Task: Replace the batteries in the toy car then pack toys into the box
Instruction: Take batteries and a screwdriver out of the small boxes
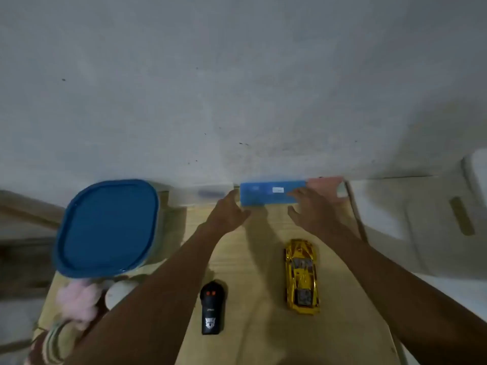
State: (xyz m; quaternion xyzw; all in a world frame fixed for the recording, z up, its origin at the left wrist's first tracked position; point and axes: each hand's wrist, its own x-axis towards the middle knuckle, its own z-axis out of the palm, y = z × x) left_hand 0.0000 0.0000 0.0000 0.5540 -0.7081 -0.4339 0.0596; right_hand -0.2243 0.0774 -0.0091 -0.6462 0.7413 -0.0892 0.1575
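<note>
A shiny gold toy car (301,276) lies on the cardboard surface (253,338), nose pointing away from me. A black remote control (211,308) with two red buttons lies left of it. At the far edge against the wall stands a blue flat pack (266,193) with a pink part (325,184) at its right end. My left hand (228,212) is at the pack's left end, fingers apart. My right hand (313,209) reaches its front, fingers spread and touching or nearly touching it. The picture is blurred, so a firm grip cannot be made out.
A box with a blue lid (108,227) stands at the left. Plush toys, one pink (77,301) and one striped (55,343), lie in front of it. A clear plastic case (200,194) sits by the wall. A white object (421,225) is on the right.
</note>
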